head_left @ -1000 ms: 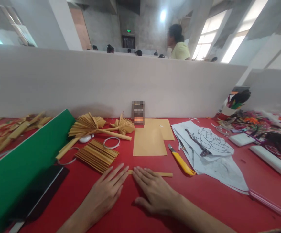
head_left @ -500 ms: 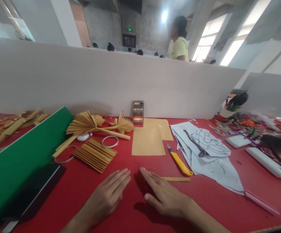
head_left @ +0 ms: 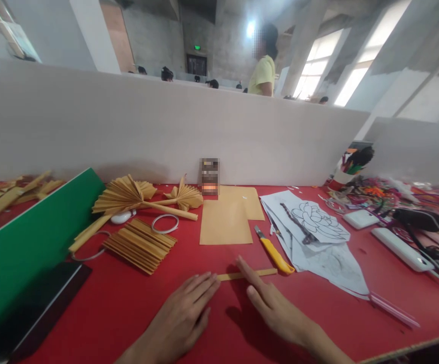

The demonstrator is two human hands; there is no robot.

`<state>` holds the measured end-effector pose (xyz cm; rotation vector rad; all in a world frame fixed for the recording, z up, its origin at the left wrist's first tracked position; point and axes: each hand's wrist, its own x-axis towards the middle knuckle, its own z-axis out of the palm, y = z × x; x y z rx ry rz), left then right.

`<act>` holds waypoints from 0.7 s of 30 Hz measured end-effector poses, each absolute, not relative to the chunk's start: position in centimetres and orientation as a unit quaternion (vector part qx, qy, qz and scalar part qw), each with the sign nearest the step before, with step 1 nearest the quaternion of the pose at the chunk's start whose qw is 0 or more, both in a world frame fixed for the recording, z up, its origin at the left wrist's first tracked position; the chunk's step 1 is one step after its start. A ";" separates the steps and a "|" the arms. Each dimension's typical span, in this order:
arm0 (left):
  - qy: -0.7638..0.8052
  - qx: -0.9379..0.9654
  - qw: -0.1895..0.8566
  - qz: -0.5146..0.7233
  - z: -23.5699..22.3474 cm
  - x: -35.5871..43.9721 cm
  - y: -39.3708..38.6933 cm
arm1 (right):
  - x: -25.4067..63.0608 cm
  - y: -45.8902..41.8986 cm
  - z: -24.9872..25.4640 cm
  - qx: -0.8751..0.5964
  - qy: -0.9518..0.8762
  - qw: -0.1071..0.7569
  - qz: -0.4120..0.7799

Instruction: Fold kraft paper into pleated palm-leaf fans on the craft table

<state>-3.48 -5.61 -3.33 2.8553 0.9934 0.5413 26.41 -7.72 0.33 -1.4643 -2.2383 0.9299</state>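
On the red bench (head_left: 128, 298), a paper strip (head_left: 242, 275) lies just beside the yellow knife (head_left: 274, 253). Both hands, left hand (head_left: 183, 313) and right hand (head_left: 276, 308), rest flat, released, fingertips touching the strip; a careless slide could meet the blade.

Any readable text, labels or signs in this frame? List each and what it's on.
None can be read.
Green lit sign above the far doorway: too small.
Small upright card against the partition: blurred out.
Line drawing on white paper: a flower outline, no words.
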 end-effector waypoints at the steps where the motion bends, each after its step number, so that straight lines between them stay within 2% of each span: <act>1: 0.326 0.928 0.037 0.174 -3.3 -3.5 -5.6 | 27.4 -8.3 0.1 -0.516 -0.795 0.136 0.288; 4: 0.334 0.926 0.039 0.173 -3.1 -3.5 -5.5 | 28.8 -9.4 -1.7 -0.554 -0.810 0.112 0.155; 7: 0.337 0.927 0.036 0.164 -3.2 -3.2 -5.6 | 25.8 -9.9 -3.9 -0.602 -0.785 0.135 0.051; 12: 0.339 0.927 0.009 0.159 -3.4 -3.3 -5.6 | 18.8 -10.2 -4.2 -0.528 -0.832 0.161 0.052; 17: 0.337 0.929 -0.010 0.154 -3.2 -3.6 -5.6 | 23.2 -10.4 -3.3 -0.566 -0.812 0.144 0.010; 21: 0.343 0.923 0.008 0.172 -3.1 -3.4 -5.7 | 24.2 -10.4 -4.0 -0.636 -0.750 0.173 -0.050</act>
